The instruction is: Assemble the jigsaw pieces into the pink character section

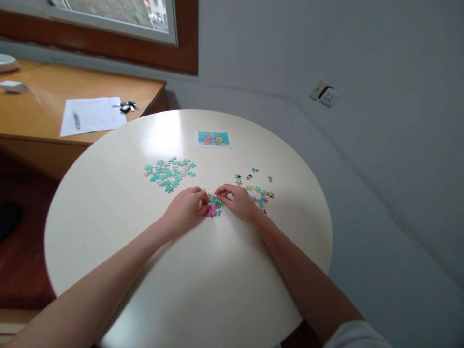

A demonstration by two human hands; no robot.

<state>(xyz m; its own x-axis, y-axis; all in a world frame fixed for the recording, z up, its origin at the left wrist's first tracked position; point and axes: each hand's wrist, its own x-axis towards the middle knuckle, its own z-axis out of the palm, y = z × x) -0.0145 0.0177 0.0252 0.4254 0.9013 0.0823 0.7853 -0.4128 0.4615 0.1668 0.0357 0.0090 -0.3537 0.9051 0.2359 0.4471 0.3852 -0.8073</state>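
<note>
My left hand [185, 208] and my right hand [237, 202] meet over a small joined cluster of puzzle pieces [213, 208], pink and teal, near the middle of the round cream table [108, 232]. Both hands have curled fingers pinching at the cluster. A pile of loose teal pieces [169, 173] lies beyond the left hand. Several mixed-colour loose pieces [259, 189] are scattered just right of the right hand. A small reference picture [212, 139] lies farther back on the table.
A wooden desk [36, 116] stands at the back left with a sheet of paper [91, 115], a pen [77, 120] and keys [126, 106]. A window [119, 19] is above it. A wall socket [325, 94] sits on the grey wall to the right.
</note>
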